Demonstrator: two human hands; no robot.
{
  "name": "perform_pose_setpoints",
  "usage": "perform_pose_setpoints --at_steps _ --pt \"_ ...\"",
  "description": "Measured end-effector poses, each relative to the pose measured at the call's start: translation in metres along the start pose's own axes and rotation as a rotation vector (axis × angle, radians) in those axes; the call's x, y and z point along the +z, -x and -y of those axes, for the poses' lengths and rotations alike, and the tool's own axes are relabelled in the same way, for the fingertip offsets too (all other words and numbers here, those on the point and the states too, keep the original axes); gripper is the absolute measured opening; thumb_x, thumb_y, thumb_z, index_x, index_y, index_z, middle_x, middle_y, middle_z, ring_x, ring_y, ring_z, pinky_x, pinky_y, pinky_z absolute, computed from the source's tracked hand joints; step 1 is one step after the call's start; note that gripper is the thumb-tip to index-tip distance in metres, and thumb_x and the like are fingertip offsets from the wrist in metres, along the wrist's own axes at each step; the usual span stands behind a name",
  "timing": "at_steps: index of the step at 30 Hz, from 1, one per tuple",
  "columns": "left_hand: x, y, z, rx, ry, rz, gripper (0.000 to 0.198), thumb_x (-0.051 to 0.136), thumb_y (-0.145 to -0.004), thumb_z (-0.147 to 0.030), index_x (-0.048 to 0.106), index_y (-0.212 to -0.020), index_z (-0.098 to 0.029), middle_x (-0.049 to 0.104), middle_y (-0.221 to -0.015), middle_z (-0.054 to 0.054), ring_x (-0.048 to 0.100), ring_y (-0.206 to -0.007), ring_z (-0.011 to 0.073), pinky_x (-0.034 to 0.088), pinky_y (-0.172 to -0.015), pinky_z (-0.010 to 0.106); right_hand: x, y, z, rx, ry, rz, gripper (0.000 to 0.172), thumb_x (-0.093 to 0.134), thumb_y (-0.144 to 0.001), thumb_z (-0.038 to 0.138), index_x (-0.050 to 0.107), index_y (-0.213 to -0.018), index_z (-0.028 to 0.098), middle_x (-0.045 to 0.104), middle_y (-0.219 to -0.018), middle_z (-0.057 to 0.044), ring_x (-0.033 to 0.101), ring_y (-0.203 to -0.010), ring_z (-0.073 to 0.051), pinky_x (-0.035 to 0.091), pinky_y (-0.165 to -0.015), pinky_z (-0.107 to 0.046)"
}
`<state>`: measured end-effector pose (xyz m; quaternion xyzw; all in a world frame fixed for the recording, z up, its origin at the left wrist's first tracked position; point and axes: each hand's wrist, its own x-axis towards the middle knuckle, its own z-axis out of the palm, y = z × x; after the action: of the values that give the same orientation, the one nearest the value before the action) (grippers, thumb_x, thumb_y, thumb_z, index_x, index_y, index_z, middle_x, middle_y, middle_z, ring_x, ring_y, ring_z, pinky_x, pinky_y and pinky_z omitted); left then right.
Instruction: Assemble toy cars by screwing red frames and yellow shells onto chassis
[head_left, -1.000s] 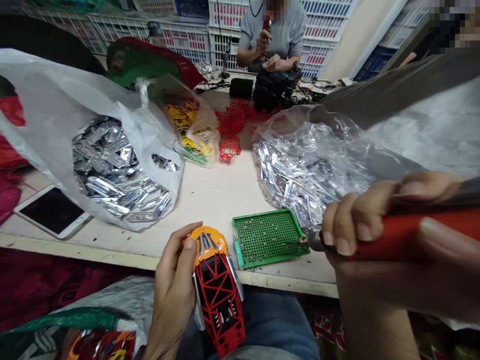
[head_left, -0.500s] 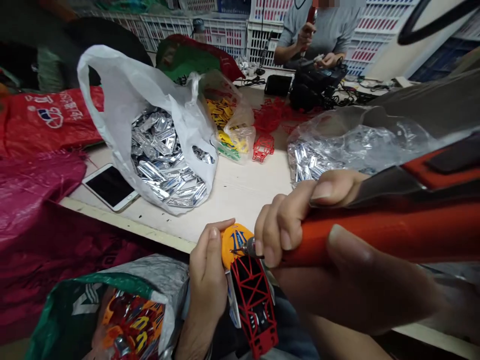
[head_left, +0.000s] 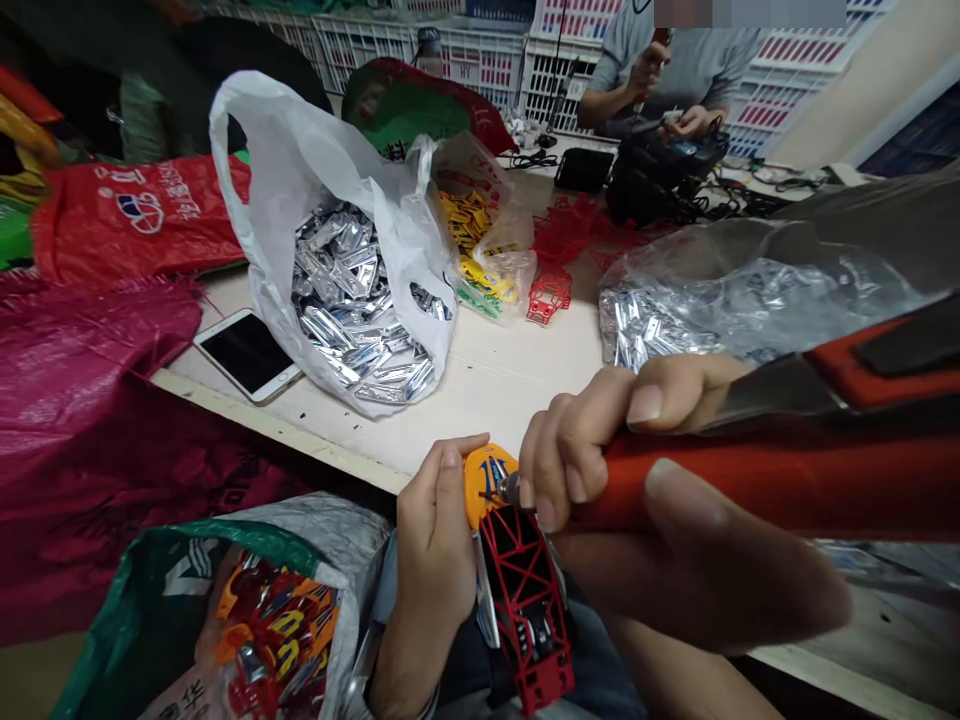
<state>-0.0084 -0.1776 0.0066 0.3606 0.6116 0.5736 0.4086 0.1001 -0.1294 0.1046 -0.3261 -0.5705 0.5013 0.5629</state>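
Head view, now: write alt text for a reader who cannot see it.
A person's left hand holds an orange-and-red toy car while the right hand holds a red power screwdriver, its tip at the car's orange end. A pale table bears a white bag of silvery parts and a phone, with a co-worker in grey beyond.

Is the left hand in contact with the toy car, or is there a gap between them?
Touching. The head view shows the left hand holding the toy car, its fingers against the orange end with no gap.
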Motion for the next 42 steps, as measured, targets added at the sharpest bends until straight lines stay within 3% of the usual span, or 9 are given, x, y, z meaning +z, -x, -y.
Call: perform_pose_setpoints --at_steps 3,10,16,18,21,27,33,39,42 --pt "0.001 0.000 0.000 0.001 -0.009 -0.005 0.038 0.044 -0.103 -0.045 0.073 -0.100 -0.020 0.075 -0.088 0.002 0.068 -0.082 0.0182 0.050 -0.074 0.027 0.004 0.003 -0.006 -0.020 -0.258 -0.016 0.032 0.061 -0.090 0.056 0.046 -0.079 0.030 0.048 -0.055 0.007 0.046 -0.037 -0.014 0.045 -0.042 -0.033" --pt "-0.001 -0.007 -0.006 -0.054 0.015 0.049 0.046 0.047 -0.099 -0.056 0.073 -0.100 -0.018 0.077 -0.091 0.006 0.070 -0.085 0.0224 0.054 -0.076 0.031 -0.002 -0.001 -0.011 -0.111 -0.339 -0.122 0.020 0.073 -0.079 0.036 0.057 -0.090 0.030 0.053 -0.058 0.006 0.046 -0.038 -0.013 0.041 -0.040 -0.030" --pt "-0.010 -0.061 -0.014 0.093 -0.034 -0.033 0.057 0.049 -0.091 -0.070 0.071 -0.096 -0.019 0.073 -0.089 0.006 0.068 -0.082 0.0222 0.054 -0.074 0.032 -0.046 -0.007 0.002 -0.094 -0.184 -0.211 0.022 0.076 -0.078 0.034 0.065 -0.095 0.025 0.058 -0.056 0.005 0.053 -0.038 -0.014 0.042 -0.035 -0.025" --pt "-0.008 -0.083 -0.015 0.155 -0.099 0.093 0.054 0.049 -0.092 -0.069 0.071 -0.094 -0.019 0.071 -0.088 0.005 0.067 -0.084 0.0222 0.053 -0.076 0.032 -0.067 -0.006 -0.001 -0.101 -0.105 -0.213 0.024 0.078 -0.078 0.033 0.066 -0.098 0.025 0.063 -0.059 0.004 0.057 -0.041 -0.015 0.047 -0.037 -0.026" --pt "0.000 -0.106 -0.014 0.193 -0.134 0.278 0.047 0.048 -0.095 -0.063 0.069 -0.093 -0.020 0.070 -0.087 0.004 0.066 -0.084 0.0221 0.053 -0.077 0.033 -0.095 -0.001 -0.011 -0.105 0.017 -0.335 0.030 0.082 -0.074 0.037 0.068 -0.096 0.023 0.068 -0.064 -0.001 0.063 -0.048 -0.018 0.053 -0.043 -0.028" --pt "0.006 -0.122 -0.018 0.281 -0.323 0.387 0.038 0.046 -0.097 -0.050 0.068 -0.107 -0.022 0.071 -0.111 0.009 0.064 -0.114 0.0253 0.047 -0.106 0.039 -0.135 0.008 -0.030 -0.163 0.303 -0.602 0.035 0.081 -0.068 0.051 0.068 -0.086 0.025 0.074 -0.079 -0.005 0.068 -0.066 -0.024 0.057 -0.054 -0.033" --pt "-0.008 -0.134 -0.025 0.411 -0.533 0.496 0.030 0.043 -0.093 -0.025 0.070 -0.107 -0.023 0.073 -0.115 0.010 0.065 -0.116 0.0255 0.046 -0.109 0.044 -0.172 0.027 -0.051 -0.111 0.424 -0.652 0.053 0.074 -0.074 0.057 0.064 -0.116 0.026 0.075 -0.107 -0.009 0.071 -0.095 -0.035 0.061 -0.078 -0.044" --pt "-0.024 -0.126 -0.022 0.519 -0.603 0.430 0.034 0.046 -0.083 -0.016 0.073 -0.103 -0.023 0.074 -0.114 0.012 0.069 -0.110 0.0268 0.053 -0.101 0.045 -0.214 0.044 -0.107 -0.042 0.426 -0.685 0.076 0.078 -0.069 0.060 0.057 -0.135 0.027 0.066 -0.134 -0.011 0.066 -0.116 -0.039 0.058 -0.094 -0.050" --pt "-0.034 -0.113 -0.045 0.681 -0.490 0.223 0.025 0.051 -0.092 -0.028 0.076 -0.095 -0.025 0.072 -0.120 0.012 0.065 -0.120 0.0304 0.050 -0.106 0.050 -0.219 0.045 -0.121 -0.064 0.426 -0.664 0.078 0.078 -0.072 0.058 0.055 -0.138 0.026 0.063 -0.137 -0.013 0.066 -0.115 -0.037 0.059 -0.092 -0.047"
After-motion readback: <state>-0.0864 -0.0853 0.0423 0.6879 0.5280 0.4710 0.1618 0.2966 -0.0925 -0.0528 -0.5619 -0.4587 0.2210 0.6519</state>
